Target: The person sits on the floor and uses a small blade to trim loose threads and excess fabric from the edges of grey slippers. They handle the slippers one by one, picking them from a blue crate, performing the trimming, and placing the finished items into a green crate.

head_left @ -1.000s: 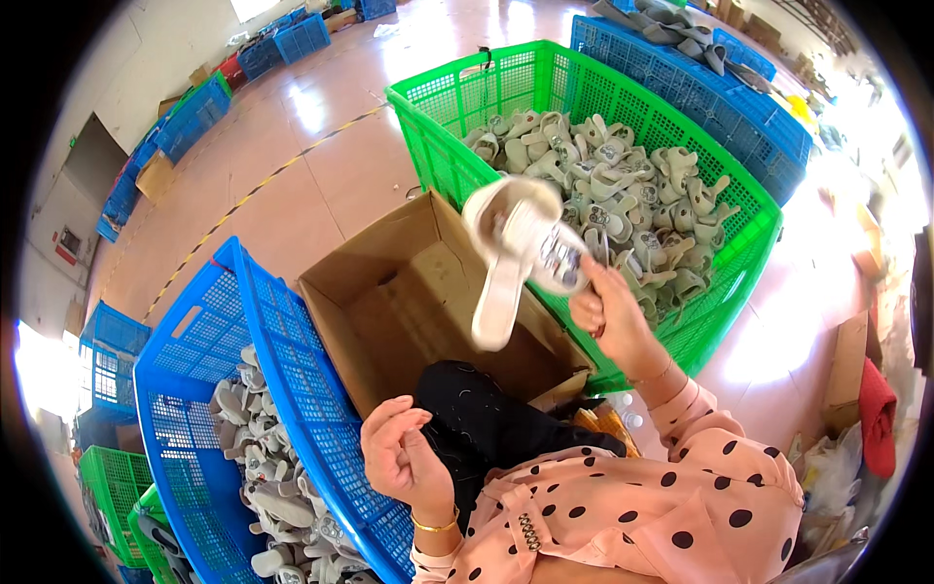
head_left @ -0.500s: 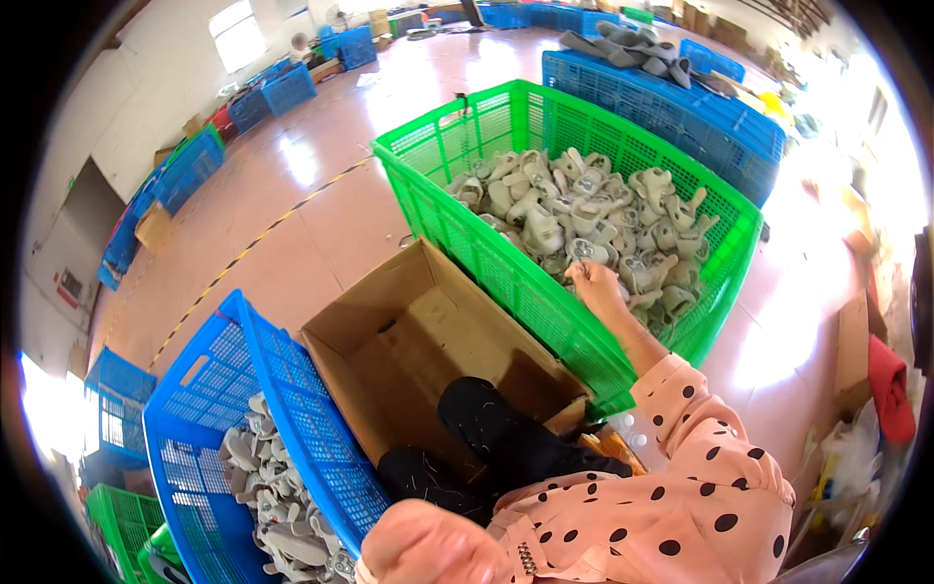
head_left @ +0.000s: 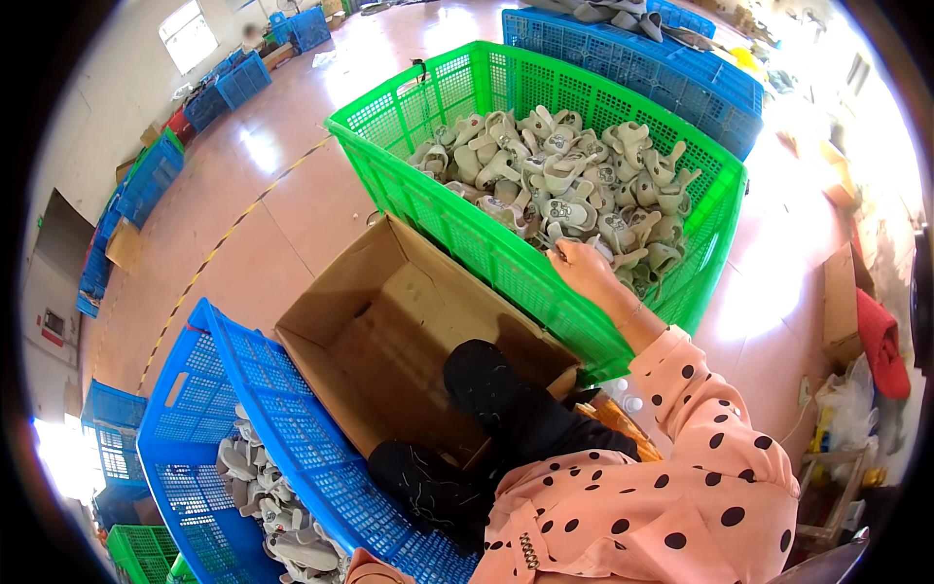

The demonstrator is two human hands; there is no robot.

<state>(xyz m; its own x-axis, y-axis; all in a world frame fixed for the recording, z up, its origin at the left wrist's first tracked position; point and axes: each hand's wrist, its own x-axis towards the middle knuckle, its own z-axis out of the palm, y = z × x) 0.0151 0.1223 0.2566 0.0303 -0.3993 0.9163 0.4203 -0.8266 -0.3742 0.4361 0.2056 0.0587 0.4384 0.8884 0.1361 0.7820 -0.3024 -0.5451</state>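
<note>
- Floor [head_left: 292, 214] is shiny, pinkish-tan, with a dashed yellow line [head_left: 224, 243] running diagonally across it. Big open workshop-type room, bright window [head_left: 187, 34] at the far end throwing glare on the floor.
- One green crate [head_left: 506, 253] sits straight ahead, loaded with grey-beige sandals [head_left: 555, 175]. Way too many to count, they're just a jumbled heap.
- One open cardboard box [head_left: 389, 321] is right up against the green crate's near wall, and it looks empty inside.
- One blue crate [head_left: 292, 428] sits just left of the box, with more of the same grey sandals piled in its lower part.
- Another blue crate [head_left: 662, 58] sits behind the green one, touching or nearly so, with grey stuff on top.
- More blue crates [head_left: 146, 185] are stacked along the left wall, can't get a solid count, plus a bit of another green crate [head_left: 146, 555] at the bottom left.
- Right hand [head_left: 582, 265] is reaching over the green crate's near rim, fingers curled down onto the sandals at the pile's edge. Can't tell if it's actually gripping one.
- Left hand is basically out of the shot, so no way to say whether it's open or closed.
- Red cloth [head_left: 880, 341] and a small cardboard box [head_left: 842, 292] are off on the right.
</note>
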